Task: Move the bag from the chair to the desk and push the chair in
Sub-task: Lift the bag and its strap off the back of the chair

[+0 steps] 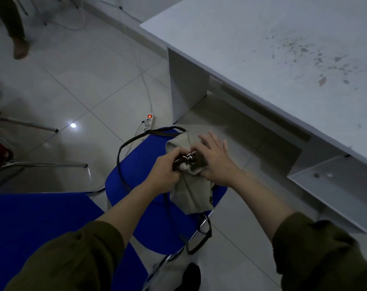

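Observation:
A beige cloth bag (191, 194) with a dark strap (121, 152) lies on the blue seat of a chair (140, 177) that stands out from the white desk (283, 59). My left hand (164, 171) is closed around the bag's dark top, by its metal rings. My right hand (216, 158) rests on the bag's top from the right, fingers spread over the cloth. The strap loops over the seat's left side and hangs off its front edge. The desk top lies to the upper right with nothing on it but stains.
A white power strip (149, 120) with a lit red switch and cables lies on the tiled floor beyond the chair. A second blue chair (31, 223) stands at lower left. Metal chair legs (31, 124) are at far left. Another person's foot (21, 47) is at upper left.

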